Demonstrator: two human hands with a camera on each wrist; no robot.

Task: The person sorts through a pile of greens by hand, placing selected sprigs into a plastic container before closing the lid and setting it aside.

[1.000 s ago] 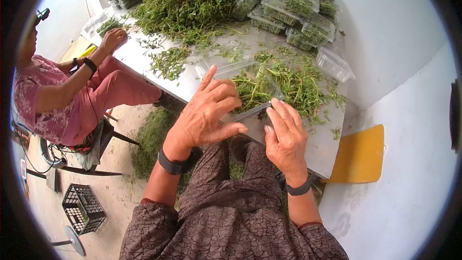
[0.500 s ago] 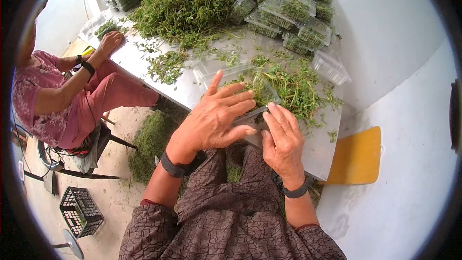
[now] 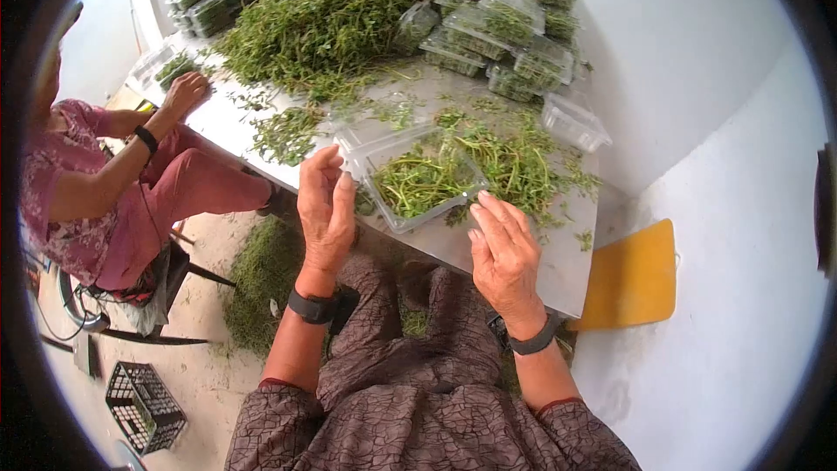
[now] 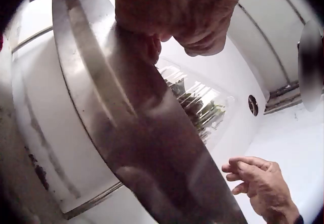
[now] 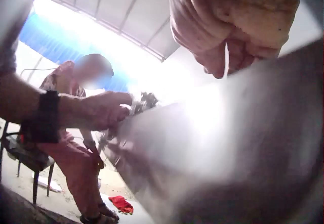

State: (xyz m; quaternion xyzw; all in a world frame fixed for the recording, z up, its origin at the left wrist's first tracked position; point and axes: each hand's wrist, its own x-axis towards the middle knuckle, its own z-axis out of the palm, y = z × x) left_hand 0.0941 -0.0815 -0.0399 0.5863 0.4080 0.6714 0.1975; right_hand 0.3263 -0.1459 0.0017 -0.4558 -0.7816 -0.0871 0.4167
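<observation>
Person [image 3: 105,179] sits at counter [image 3: 562,272]; left hand [image 3: 326,225], fingers together, loosely bent, beside clear box [image 3: 441,208]; box lies at counter's near edge, greens [image 3: 414,181] inside; right hand [image 3: 509,253], fingers extended side by side near box's corner, contact unclear; yellow panel [image 3: 636,275] far right.

Left wrist view: table [image 4: 167,158] partly hides the clear box [image 4: 206,110]; head view: top edge crops the green heap [image 3: 323,22].
</observation>
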